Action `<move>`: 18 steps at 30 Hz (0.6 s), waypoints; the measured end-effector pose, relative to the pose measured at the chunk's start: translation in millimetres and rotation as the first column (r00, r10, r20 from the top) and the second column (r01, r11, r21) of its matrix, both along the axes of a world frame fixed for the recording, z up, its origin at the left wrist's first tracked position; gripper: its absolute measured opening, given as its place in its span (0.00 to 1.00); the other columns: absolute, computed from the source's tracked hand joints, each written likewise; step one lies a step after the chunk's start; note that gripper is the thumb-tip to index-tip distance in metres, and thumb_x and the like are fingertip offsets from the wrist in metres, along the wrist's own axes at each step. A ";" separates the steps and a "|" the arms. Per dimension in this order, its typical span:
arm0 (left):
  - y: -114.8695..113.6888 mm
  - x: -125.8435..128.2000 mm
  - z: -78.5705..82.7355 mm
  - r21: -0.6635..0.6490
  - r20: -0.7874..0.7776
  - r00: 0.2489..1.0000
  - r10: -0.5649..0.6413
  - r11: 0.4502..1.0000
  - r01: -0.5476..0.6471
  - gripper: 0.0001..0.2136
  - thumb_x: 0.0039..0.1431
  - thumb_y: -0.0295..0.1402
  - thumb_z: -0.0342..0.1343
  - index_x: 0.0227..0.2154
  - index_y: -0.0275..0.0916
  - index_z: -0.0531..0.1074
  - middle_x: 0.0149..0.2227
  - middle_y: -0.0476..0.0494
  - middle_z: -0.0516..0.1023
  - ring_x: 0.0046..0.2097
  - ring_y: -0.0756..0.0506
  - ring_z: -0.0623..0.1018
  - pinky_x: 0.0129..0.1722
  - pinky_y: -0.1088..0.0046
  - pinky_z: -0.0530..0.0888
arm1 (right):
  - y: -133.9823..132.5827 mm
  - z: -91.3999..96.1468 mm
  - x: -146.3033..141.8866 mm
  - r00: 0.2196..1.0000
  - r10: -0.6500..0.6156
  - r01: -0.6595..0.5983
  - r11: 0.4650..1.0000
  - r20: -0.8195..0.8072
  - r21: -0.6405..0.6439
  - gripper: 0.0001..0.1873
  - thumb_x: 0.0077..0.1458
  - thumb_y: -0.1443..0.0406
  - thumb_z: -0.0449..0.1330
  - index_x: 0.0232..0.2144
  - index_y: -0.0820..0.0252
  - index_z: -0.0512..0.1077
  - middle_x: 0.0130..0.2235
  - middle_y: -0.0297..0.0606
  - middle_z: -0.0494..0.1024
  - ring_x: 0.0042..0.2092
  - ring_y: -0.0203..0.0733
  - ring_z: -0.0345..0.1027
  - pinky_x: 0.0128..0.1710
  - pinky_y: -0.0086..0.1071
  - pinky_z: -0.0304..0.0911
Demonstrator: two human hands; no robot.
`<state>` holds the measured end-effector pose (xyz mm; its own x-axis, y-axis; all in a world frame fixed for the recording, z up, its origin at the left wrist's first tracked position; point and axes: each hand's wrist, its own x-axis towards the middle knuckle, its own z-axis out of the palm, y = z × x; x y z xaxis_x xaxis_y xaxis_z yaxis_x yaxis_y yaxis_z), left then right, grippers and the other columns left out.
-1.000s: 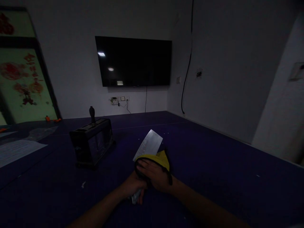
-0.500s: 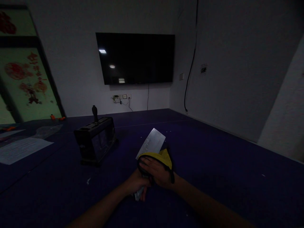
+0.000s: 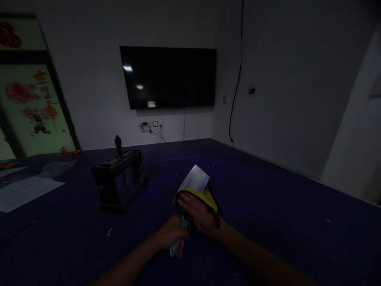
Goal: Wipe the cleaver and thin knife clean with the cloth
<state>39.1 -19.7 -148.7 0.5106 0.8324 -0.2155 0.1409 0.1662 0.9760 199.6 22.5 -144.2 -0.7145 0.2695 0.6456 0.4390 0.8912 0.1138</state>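
My left hand (image 3: 172,232) is closed round the grey patterned handle (image 3: 175,247) of a cleaver. Its broad, shiny blade (image 3: 196,178) points up and away from me, tilted to the right. Over the lower blade my right hand (image 3: 198,210) presses a yellow cloth (image 3: 210,198) with black edging, fingers together on top of it. The cloth hides the blade's lower part, and the fingertips of my left hand are partly out of sight under the handle.
On the dark blue tabletop (image 3: 268,222), a black knife block (image 3: 120,178) with see-through sides stands to the left, one black handle (image 3: 118,145) sticking up. Printed paper (image 3: 28,192) and clear plastic (image 3: 56,169) lie further left. A television (image 3: 169,77) hangs on the wall.
My right hand and the cloth have slid slightly right and lower along the blade, showing more of the handle. The view has shifted a little.
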 end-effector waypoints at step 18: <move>4.3 5.4 -11.1 0.006 0.058 0.989 0.138 0.990 -0.138 0.03 0.33 0.28 0.51 0.18 0.34 0.65 0.10 0.50 0.66 0.12 0.50 0.66 0.12 0.78 0.61 | -3.6 3.4 2.1 1.000 0.017 -0.011 0.960 -0.020 0.281 0.19 0.61 0.73 0.42 0.49 0.68 0.66 0.50 0.47 0.71 0.55 0.42 0.59 0.51 0.35 0.62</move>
